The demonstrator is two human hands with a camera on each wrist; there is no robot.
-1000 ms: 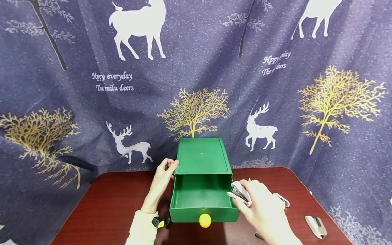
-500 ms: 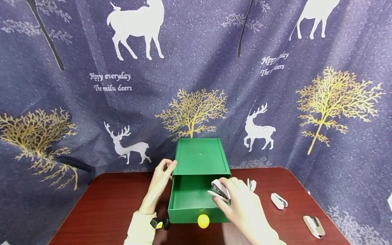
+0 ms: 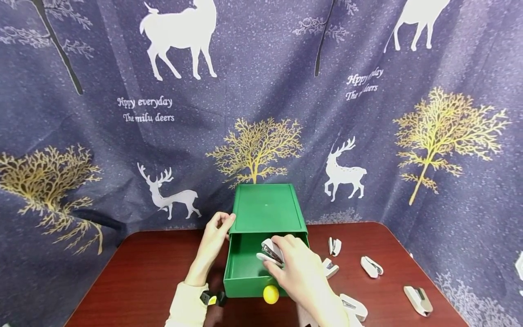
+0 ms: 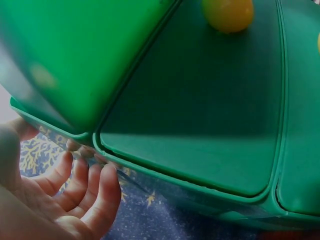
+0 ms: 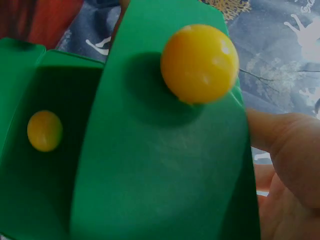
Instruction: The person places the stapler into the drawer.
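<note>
A white stapler (image 3: 273, 251) is in my right hand (image 3: 300, 269), gripped between the thumb and fingers over the pulled-out green drawer (image 3: 245, 288). The right wrist view shows the drawer's front with its yellow knob (image 5: 199, 64) and part of my right hand (image 5: 290, 155) beyond it; the stapler is hidden there. My left hand (image 3: 214, 240) rests on the left side of the green drawer cabinet (image 3: 267, 209). In the left wrist view the fingertips of my left hand (image 4: 65, 197) touch the cabinet's side, fingers slightly bent.
Several more staplers lie to the right on the brown table (image 3: 155, 272), among them a white one (image 3: 372, 267), a beige-grey one (image 3: 418, 300) and another white one near the front (image 3: 354, 307). A dark patterned cloth (image 3: 261, 91) hangs behind the cabinet.
My right hand has carried the stapler left, from beside the drawer's right edge to over its middle. More staplers show on the right. The left hand stays at the cabinet.
</note>
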